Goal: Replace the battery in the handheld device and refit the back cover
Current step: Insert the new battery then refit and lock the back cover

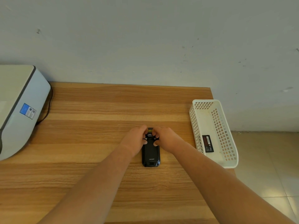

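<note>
A black handheld device (150, 154) lies face down on the wooden table (97, 143), its back cover on and a logo near its lower end. My left hand (137, 139) and my right hand (163, 138) both rest on the device's far end, fingers curled around its top edges and thumbs pressing near two small screws. A yellow strip shows between my fingertips at the device's top. A black battery (207, 143) lies inside the white basket (226, 165) to the right.
A grey and white printer (21, 110) with a black cable stands at the table's left. The white perforated basket sits at the table's right edge, past which is tiled floor. A wall runs along the table's far edge.
</note>
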